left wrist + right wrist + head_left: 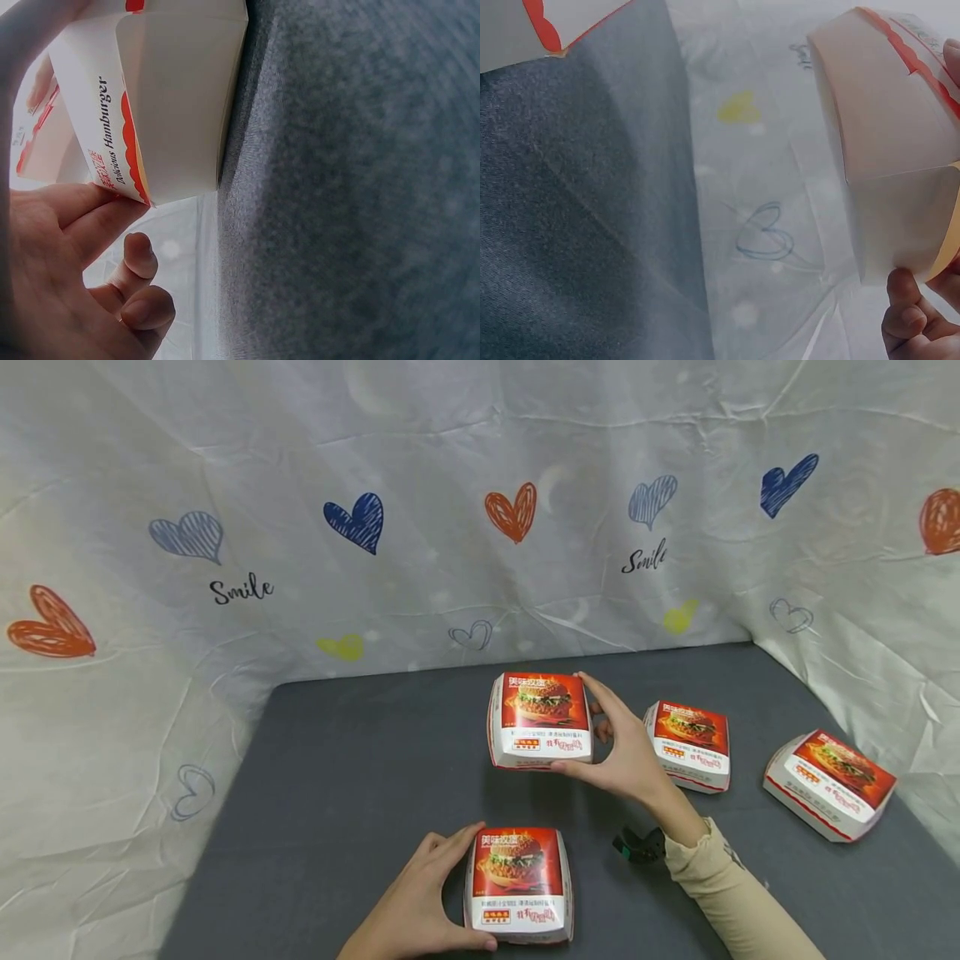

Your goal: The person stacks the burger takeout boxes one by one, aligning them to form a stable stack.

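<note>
My left hand [420, 897] grips a red-and-white hamburger box [517, 885] at the front of the table, thumb at its near left corner and fingers at the far left. In the left wrist view this box [180, 105] sits low against the grey cloth. Farther back, my right hand [630, 756] pinches a second hamburger box [542, 722] by its right side, between thumb and fingers. That box [900, 120] is raised off the table, with a shadow below it. Its underside shows in the right wrist view.
Two more hamburger boxes stand on the right: one [690, 745] just behind my right hand, another [831, 785] near the right edge. A small black strap-like item [637, 845] shows by my right wrist. A white curtain [435, 577] with printed hearts hangs behind the grey table [337, 777].
</note>
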`<move>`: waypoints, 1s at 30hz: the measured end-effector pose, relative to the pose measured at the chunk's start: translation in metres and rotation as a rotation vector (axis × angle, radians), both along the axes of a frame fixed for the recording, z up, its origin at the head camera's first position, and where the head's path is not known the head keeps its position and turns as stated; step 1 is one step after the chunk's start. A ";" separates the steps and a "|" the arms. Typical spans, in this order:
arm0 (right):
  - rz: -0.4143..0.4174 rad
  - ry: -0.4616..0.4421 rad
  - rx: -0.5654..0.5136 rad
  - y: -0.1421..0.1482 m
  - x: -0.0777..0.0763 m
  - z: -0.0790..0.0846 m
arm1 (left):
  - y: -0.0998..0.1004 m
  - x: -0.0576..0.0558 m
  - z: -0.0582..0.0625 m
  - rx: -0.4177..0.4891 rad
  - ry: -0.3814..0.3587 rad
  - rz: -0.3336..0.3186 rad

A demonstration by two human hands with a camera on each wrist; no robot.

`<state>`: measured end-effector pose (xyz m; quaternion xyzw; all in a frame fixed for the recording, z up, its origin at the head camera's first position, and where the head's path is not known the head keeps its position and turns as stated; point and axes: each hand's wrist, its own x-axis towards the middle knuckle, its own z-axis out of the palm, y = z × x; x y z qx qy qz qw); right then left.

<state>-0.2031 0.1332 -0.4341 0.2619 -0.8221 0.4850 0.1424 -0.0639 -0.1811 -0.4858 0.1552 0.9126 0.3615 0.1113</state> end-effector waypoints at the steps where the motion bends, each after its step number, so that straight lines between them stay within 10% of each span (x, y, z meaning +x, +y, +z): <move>1: 0.002 0.002 -0.002 0.000 0.001 0.000 | 0.000 0.000 0.000 0.001 0.001 0.000; 30: 0.032 0.086 -0.036 0.002 0.030 0.003 | 0.000 0.000 0.001 0.033 0.001 -0.003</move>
